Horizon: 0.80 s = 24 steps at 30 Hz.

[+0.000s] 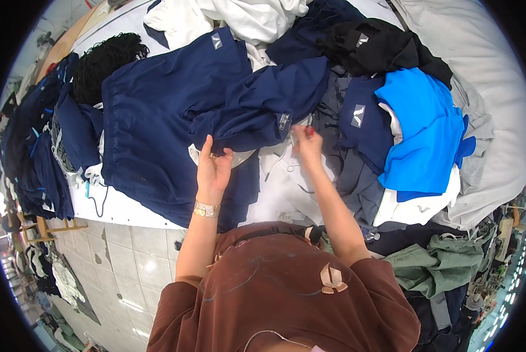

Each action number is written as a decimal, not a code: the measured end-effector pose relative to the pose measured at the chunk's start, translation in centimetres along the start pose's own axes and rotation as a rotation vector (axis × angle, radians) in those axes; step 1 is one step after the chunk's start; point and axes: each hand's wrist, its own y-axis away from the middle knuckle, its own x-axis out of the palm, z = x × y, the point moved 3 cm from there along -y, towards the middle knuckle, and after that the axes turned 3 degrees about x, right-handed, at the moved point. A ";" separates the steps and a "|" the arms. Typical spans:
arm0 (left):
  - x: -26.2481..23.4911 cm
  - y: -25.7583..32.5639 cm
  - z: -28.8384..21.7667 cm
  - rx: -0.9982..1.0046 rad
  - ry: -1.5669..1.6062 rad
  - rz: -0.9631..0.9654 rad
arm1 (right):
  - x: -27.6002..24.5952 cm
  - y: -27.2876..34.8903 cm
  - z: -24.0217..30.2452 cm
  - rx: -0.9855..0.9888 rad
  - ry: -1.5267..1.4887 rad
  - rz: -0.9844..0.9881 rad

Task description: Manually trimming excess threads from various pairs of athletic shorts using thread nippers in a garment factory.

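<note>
A navy garment (257, 105) lies bunched in front of me, with a small printed patch on its right end. At its lower left edge, my left hand (214, 170) is closed with thumb and fingers on the cloth. My right hand (307, 146) is beside the patched end, fingers curled around a small red thing (310, 130) whose kind I cannot make out. Beneath the bunched garment spreads a larger pair of navy shorts (151, 117), its gathered elastic waistband toward the left. White cloth shows just under the held edge.
A bright blue garment (418, 123) and a navy one with a silvery patch (363, 111) are piled to the right, below a black garment (386, 47). White fabric (251, 17) is heaped at the back. Black cords (107, 61) and dark clothes lie left. White table (134, 205) underneath.
</note>
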 end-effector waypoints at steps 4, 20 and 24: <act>0.2 0.3 0.7 -0.037 0.050 -0.089 | 3.5 0.8 -0.3 0.116 -0.305 0.145; 5.0 0.7 4.8 -0.138 -0.387 0.147 | 5.6 6.1 7.6 -0.128 -0.195 0.469; 5.5 0.8 4.4 -0.198 -0.364 0.142 | 5.5 6.0 8.0 -0.057 -0.267 0.461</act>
